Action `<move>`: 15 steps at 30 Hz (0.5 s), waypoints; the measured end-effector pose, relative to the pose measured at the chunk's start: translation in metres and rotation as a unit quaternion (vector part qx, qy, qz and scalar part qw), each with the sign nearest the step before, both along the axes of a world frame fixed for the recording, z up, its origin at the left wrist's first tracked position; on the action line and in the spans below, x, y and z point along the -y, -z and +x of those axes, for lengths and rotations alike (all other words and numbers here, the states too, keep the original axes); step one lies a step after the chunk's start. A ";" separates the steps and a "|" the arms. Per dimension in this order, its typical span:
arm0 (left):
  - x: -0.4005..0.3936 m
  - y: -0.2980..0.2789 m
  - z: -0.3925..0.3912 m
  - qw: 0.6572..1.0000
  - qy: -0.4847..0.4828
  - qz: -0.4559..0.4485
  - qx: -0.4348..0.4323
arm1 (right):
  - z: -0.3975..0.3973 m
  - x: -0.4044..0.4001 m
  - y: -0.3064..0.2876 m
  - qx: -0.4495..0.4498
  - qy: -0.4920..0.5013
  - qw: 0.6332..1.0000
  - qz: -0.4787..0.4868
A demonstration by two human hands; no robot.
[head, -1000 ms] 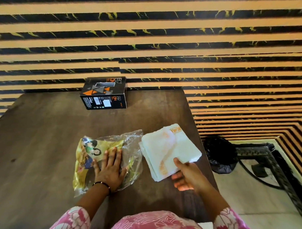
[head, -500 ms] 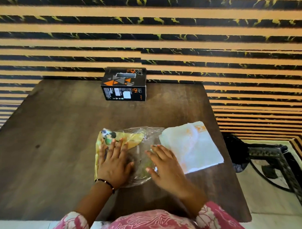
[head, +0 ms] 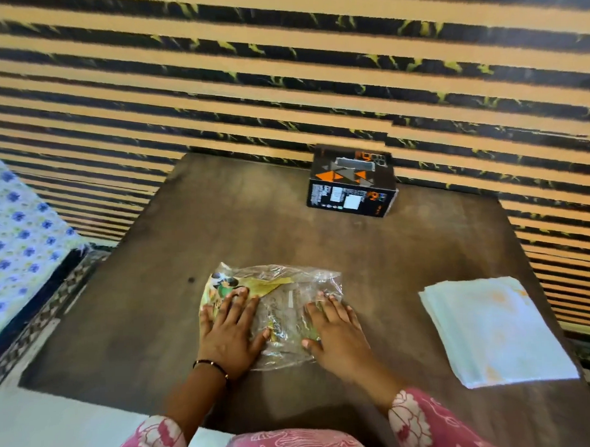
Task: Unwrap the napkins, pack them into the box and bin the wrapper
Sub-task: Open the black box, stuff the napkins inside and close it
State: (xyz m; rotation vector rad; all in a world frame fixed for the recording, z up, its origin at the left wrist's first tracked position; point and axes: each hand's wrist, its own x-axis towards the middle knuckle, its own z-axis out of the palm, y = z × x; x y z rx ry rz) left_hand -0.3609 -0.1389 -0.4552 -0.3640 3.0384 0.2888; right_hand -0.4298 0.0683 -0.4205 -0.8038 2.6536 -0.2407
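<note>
An empty clear plastic wrapper (head: 282, 290) with a yellow printed panel lies flat on the dark wooden table (head: 240, 222). My left hand (head: 229, 332) presses palm-down on its left part, fingers spread. On the wrapper's right part my right hand (head: 336, 332) lies flat in the same way. A stack of white napkins (head: 494, 330) with faint orange print rests on the table to the right, apart from both hands. A black box (head: 350, 181) with orange triangles stands closed at the far edge, by the wall.
A striped orange and black wall (head: 281, 73) rises right behind the table. On the left is a bed with a blue-flowered white sheet (head: 16, 243). The table's right edge runs just past the napkins.
My right hand let go of the napkin stack and came left onto the wrapper. Both hands now press it flat. The view has swung left, showing the bed.
</note>
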 end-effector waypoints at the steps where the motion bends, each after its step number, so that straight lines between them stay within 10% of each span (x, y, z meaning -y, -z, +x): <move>1: 0.011 0.000 0.002 1.000 -0.011 0.009 -0.001 | -0.003 0.012 0.000 0.004 -0.009 1.000 0.002; 9: 0.103 -0.004 0.006 0.995 -0.090 0.022 0.037 | -0.031 0.118 -0.005 0.054 -0.051 0.997 -0.029; 15: 0.111 -0.034 -0.010 0.997 -0.081 0.020 0.006 | -0.049 0.150 -0.032 -0.006 0.104 0.955 -0.277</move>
